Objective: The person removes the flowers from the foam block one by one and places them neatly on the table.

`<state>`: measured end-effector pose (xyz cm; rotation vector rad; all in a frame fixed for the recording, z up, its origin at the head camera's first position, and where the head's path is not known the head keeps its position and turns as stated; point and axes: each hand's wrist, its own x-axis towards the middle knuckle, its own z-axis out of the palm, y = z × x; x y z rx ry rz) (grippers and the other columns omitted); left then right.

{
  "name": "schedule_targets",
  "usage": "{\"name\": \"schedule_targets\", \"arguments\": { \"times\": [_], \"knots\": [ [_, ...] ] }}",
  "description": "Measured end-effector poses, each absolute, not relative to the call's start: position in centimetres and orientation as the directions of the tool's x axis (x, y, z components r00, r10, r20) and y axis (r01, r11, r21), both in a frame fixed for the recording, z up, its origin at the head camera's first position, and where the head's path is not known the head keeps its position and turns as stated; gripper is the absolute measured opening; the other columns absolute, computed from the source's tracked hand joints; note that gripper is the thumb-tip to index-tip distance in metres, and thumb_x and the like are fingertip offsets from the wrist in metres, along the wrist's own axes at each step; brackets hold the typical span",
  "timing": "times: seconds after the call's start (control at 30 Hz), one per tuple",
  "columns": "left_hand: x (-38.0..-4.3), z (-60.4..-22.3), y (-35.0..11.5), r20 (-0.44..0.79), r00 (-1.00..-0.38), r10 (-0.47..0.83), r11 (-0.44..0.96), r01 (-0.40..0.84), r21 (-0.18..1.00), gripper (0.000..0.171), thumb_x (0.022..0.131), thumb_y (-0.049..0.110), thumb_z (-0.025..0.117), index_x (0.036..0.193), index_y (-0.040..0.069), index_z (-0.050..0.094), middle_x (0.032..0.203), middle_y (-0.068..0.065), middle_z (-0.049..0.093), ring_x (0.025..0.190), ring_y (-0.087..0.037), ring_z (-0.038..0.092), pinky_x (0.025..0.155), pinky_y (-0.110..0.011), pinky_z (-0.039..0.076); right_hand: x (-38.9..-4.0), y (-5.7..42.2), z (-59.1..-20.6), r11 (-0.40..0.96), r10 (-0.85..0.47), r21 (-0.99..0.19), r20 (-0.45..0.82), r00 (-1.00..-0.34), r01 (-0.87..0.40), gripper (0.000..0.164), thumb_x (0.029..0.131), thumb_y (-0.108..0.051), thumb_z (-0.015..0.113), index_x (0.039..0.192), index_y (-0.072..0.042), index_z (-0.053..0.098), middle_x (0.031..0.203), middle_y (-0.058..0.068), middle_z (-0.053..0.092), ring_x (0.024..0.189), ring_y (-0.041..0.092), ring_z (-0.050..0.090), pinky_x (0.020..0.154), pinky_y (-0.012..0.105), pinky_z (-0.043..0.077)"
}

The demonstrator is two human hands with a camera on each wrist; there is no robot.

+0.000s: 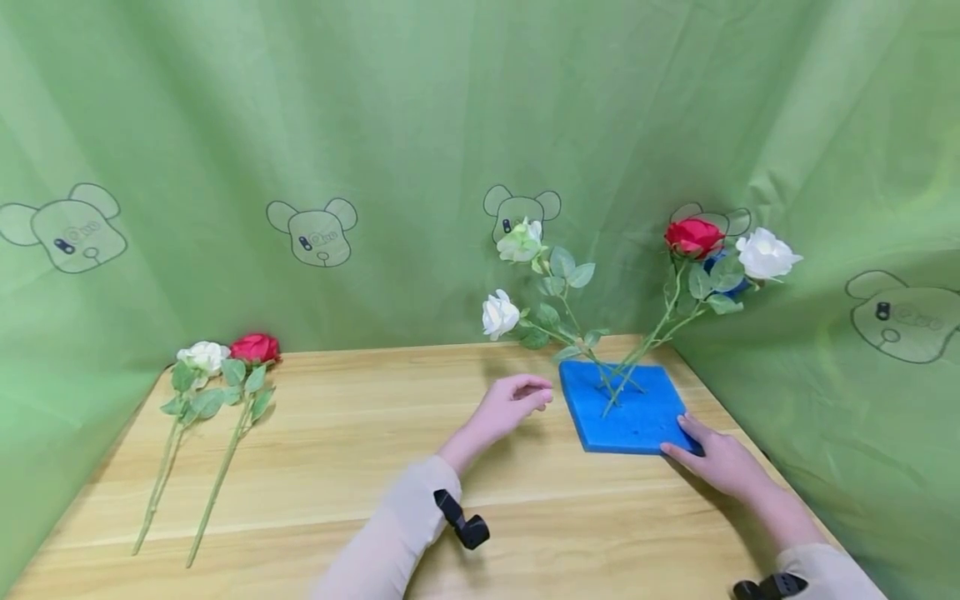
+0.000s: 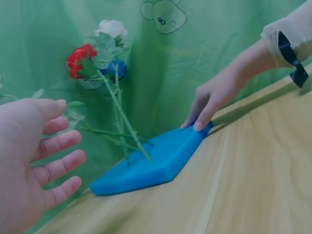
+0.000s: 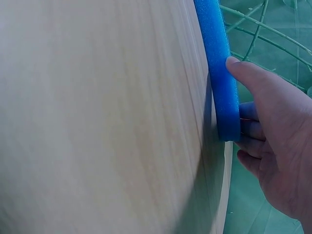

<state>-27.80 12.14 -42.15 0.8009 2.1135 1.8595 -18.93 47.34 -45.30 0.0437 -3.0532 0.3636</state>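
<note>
A flat blue foam block lies on the table at the right, with several artificial rose stems standing in it and crossing low down. A red rose and a white rose lean right, partly hiding a blue rose. Leaning left are a smaller white rose and a pale greenish-white rose. My right hand grips the block's near right corner, thumb on the front edge and fingers around the side. Just left of the block, my left hand hovers with loosely bent fingers, holding nothing.
On the left of the wooden table lie a white rose and a red rose, stems toward the near edge. A green curtain with bear-head drawings encloses the back and sides.
</note>
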Motion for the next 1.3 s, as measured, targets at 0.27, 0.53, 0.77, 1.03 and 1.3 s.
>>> {"name": "schedule_targets", "arguments": {
  "times": [0.27,0.53,0.77,1.03,1.3],
  "knots": [
    [-27.9,-42.4,16.3,0.197,-0.798,0.569,0.021,0.253,0.967,0.033,0.097,0.029,0.060,0.121,0.008,0.066,0.112,-0.016,0.071,0.104,-0.036,0.067,0.091,-0.049,0.056,-19.0,47.4,-45.5,0.972,-0.012,-0.234,0.062,-0.998,-0.026,0.080,0.094,-0.053,0.056,0.142,0.009,0.041,0.144,0.035,0.039,0.122,0.058,0.044,0.097,0.066,0.042],
    [-28.2,-42.7,19.5,0.120,-0.807,0.579,-0.025,0.130,0.991,0.034,0.098,0.034,0.058,0.121,0.010,0.066,0.117,-0.015,0.070,0.110,-0.034,0.066,0.094,-0.046,0.056,-19.0,47.3,-45.8,0.971,-0.012,-0.236,0.080,-0.997,-0.031,0.080,0.093,-0.053,0.058,0.142,0.008,0.041,0.144,0.034,0.040,0.122,0.057,0.046,0.098,0.066,0.042],
    [-28.6,-44.2,22.0,0.061,-0.844,0.532,-0.078,0.023,0.997,0.037,0.100,0.034,0.054,0.123,0.008,0.065,0.116,-0.013,0.071,0.107,-0.026,0.068,0.095,-0.043,0.056,-18.6,47.3,-45.6,0.969,-0.008,-0.246,0.088,-0.996,-0.029,0.080,0.093,-0.053,0.058,0.142,0.008,0.041,0.144,0.034,0.040,0.124,0.056,0.046,0.100,0.065,0.042],
    [-28.7,-45.9,24.8,0.038,-0.898,0.438,-0.174,-0.043,0.984,0.035,0.098,0.034,0.058,0.119,0.008,0.068,0.115,-0.013,0.071,0.109,-0.028,0.066,0.096,-0.039,0.055,-18.0,47.7,-45.5,0.963,0.009,-0.271,0.071,-0.997,-0.011,0.081,0.093,-0.054,0.056,0.143,0.008,0.040,0.145,0.034,0.039,0.124,0.057,0.044,0.099,0.066,0.041],
    [-28.9,-45.9,25.3,0.024,-0.909,0.416,-0.155,-0.044,0.987,0.035,0.099,0.032,0.056,0.122,0.007,0.067,0.114,-0.012,0.071,0.109,-0.027,0.065,0.098,-0.038,0.054,-18.2,47.6,-45.7,0.965,0.002,-0.262,0.086,-0.996,-0.021,0.081,0.093,-0.054,0.056,0.143,0.007,0.040,0.146,0.033,0.038,0.125,0.056,0.044,0.100,0.065,0.041]
  ]
}}
